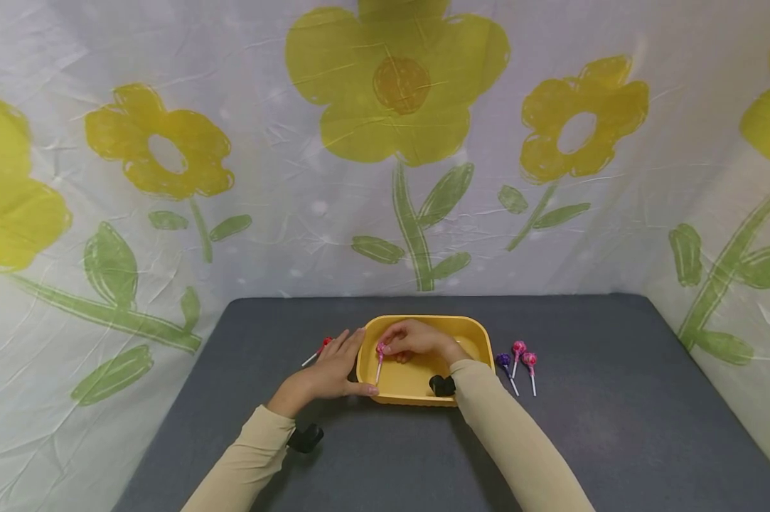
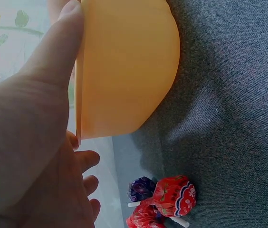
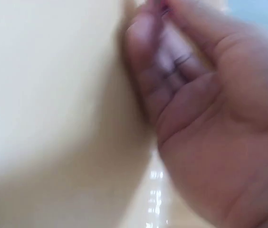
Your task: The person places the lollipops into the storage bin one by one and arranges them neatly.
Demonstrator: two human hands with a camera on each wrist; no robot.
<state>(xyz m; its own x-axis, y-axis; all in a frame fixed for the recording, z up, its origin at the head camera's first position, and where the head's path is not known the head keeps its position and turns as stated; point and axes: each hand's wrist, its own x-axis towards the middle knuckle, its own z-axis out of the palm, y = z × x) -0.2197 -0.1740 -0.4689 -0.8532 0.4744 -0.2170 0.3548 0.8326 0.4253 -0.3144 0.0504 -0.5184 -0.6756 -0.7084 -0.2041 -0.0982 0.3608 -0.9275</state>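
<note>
A yellow plastic bin [image 1: 477,331] stands on the table. Over its left part, my right hand [image 1: 416,337] pinches a pink-wrapped lollipop [image 1: 380,361] by the head, the white stick pointing toward the near rim. My left hand [image 1: 328,371] rests on the bin's near left corner, fingers extended along the left rim and thumb on the front rim. Just beyond the left fingers lies a red lollipop [image 1: 325,343], partly hidden by them. The left wrist view shows a red lollipop [image 2: 174,195] and a purple one [image 2: 141,189] close together there. The right wrist view is blurred.
Right of the bin lie a purple lollipop [image 1: 503,360] and two pink ones, one pink lollipop [image 1: 519,347] behind another pink lollipop [image 1: 530,359]. The dark grey table [image 1: 615,427] meets a flower-printed cloth backdrop [image 1: 308,263] at its far edge.
</note>
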